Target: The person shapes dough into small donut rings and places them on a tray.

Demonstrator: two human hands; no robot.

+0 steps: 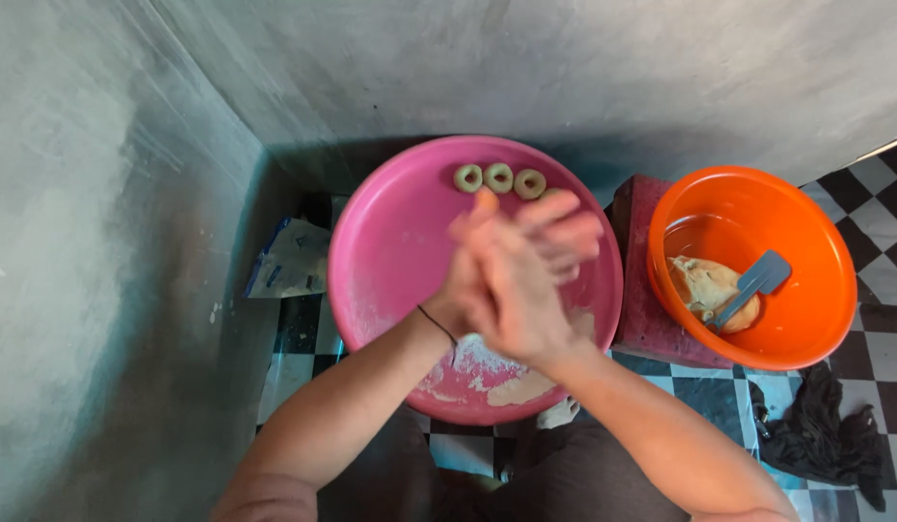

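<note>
Right now my left hand (472, 280) and my right hand (526, 290) are pressed palm to palm above the big round pink plastic basin (381, 242), fingers stretched out straight and lying close together, pointing to the far right. They are blurred, so I cannot tell whether any dough sits between the palms; nothing shows at the edges. A thin dark thread band (437, 324) circles my left wrist.

Beyond my fingertips, at the far rim of the basin, three small pale dough rings (499, 178) lie in a row, just beside one another. On the near side of the basin floor, under my wrists, there is a patch of white flour and a flat smear of dough (511, 387).

To the right, a round orange plastic bowl (806, 290) stands on a dark red block (647, 290) and holds a lump of pale dough (700, 285) with a grey plastic scraper (758, 280) leaning on it. A dark crumpled cloth (821, 430) lies on the checked floor tiles near the bowl. To the left, a clear plastic bag (289, 261) rests against the grey wall, which closes in tightly on that side; the left half of the basin floor is bare.
</note>
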